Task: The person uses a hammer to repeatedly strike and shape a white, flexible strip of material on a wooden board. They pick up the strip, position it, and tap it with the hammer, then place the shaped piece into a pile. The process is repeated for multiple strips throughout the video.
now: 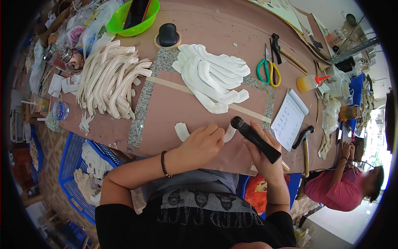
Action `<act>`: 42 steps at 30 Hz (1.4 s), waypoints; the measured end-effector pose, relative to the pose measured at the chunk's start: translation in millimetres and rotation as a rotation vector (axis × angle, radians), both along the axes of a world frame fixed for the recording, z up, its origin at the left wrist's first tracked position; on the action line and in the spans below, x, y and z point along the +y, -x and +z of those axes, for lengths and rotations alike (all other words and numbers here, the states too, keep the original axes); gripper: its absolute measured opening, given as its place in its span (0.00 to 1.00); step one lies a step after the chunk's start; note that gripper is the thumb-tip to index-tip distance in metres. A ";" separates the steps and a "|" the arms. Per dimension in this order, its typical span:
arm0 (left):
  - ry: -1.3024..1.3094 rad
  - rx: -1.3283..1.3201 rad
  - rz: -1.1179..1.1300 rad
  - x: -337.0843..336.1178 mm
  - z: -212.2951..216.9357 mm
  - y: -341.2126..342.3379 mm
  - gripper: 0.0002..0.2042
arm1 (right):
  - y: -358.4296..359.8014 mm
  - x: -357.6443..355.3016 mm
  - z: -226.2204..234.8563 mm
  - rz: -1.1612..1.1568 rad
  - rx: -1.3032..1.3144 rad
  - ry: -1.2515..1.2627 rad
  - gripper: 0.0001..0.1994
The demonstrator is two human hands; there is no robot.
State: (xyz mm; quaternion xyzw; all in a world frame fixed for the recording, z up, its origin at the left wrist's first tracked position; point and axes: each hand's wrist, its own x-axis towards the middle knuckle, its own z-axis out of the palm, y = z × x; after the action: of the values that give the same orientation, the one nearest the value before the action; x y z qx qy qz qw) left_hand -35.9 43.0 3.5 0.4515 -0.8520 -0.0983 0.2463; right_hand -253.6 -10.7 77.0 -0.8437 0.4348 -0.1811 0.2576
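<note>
Here left fingers [209, 137] press, seemingly flat, a white strip [182, 131]; right hand [265, 155] grips a black tool [256, 139].

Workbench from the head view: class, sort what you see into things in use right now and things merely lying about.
In use:
left hand pressing a white curved piece
right hand gripping a black tool

Lying about:
white pile
cream pile
green-handled scissors
glue bottle
notepad
hammer
green bowl
</note>
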 end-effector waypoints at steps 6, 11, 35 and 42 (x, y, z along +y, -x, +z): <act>-0.032 0.206 0.041 -1.0 -20.2 -0.3 0.10 | 6.8 -11.1 6.2 -0.014 0.103 -0.108 0.24; -0.015 0.119 0.213 -1.5 -14.9 35.0 0.13 | 10.7 -10.5 -1.4 -0.050 -0.118 -0.046 0.24; 0.203 -0.162 0.220 42.1 -5.5 0.5 0.18 | -9.8 1.5 2.4 0.097 0.012 -0.029 0.24; 0.186 -0.115 0.236 51.0 -9.8 0.3 0.17 | -13.9 -3.8 -3.6 0.070 -0.019 0.008 0.23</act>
State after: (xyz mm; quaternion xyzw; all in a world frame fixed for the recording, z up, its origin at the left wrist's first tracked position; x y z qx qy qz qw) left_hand -36.1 93.9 -6.3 0.5287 -0.8111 0.0367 0.2477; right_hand -239.7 -14.4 73.4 -0.8576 0.4019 -0.1817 0.2647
